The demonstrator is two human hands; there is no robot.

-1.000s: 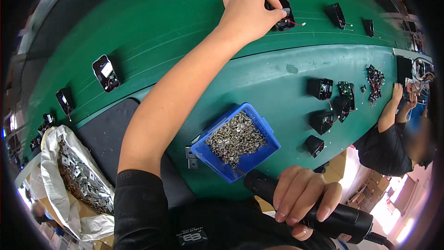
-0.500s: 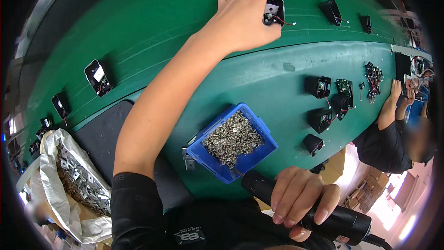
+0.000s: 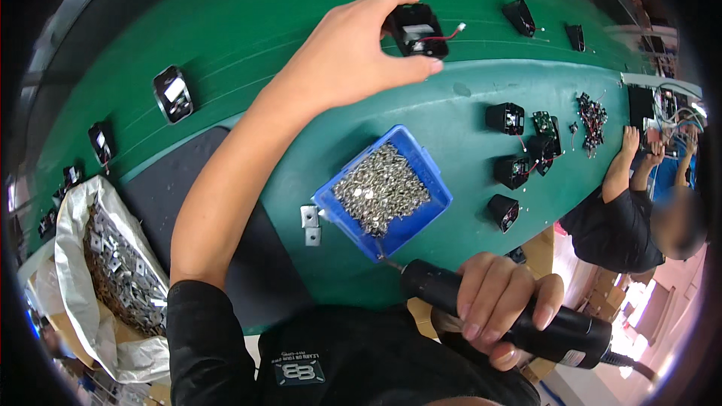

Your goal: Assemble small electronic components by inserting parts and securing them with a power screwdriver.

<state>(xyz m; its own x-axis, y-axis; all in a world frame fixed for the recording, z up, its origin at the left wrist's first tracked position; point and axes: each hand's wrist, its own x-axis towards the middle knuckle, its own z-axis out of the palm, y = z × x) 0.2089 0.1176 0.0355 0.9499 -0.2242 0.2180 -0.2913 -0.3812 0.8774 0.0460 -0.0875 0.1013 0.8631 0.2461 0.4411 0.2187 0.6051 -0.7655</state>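
Observation:
My left hand (image 3: 347, 56) reaches to the far middle and grips a small black plastic housing (image 3: 418, 28) between thumb and fingers. A thin red wire with a white plug sticks out of it. In my right hand (image 3: 496, 307), closed around its body, is a black corded electric screwdriver (image 3: 571, 340). Its bit points at the near edge of a blue bin (image 3: 421, 224), which holds a heap of silver screws (image 3: 382, 189). Square metal plates (image 3: 310, 218) lie just left of the bin.
Several black housings, one of them (image 3: 505, 118) near the circuit boards, lie on the right. More, such as a white-lined one (image 3: 174, 95), sit along the green belt. A lined bag (image 3: 75, 244) of metal plates stands at lower left. A co-worker's arm (image 3: 618, 169) rests at right.
My left hand has lifted the black housing off the belt and drawn it nearer and leftward. The right hand still holds the screwdriver at the bin. The view has shifted slightly.

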